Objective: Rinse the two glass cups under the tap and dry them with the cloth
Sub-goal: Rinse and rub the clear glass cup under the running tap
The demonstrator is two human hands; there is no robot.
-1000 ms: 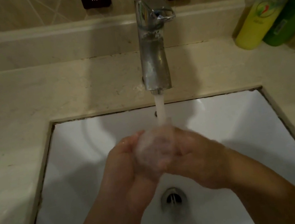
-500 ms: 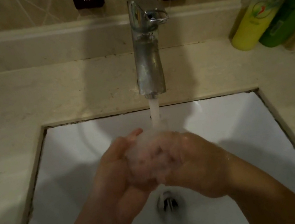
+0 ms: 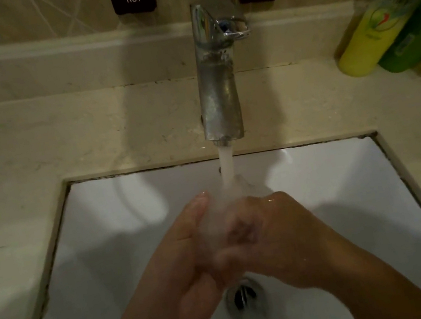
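Over the white sink (image 3: 114, 259), set in a beige counter (image 3: 35, 149), the left hand (image 3: 189, 257) and right hand (image 3: 287, 241) together clasped a glass cup (image 3: 224, 218), blurred by water. It sat beneath the tap (image 3: 218, 85), under the stream (image 3: 227, 165), above the drain (image 3: 242, 297)

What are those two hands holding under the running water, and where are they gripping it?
A clear glass cup, blurred by water. The left hand and right hand wrap its sides; the exact grip cannot be told.
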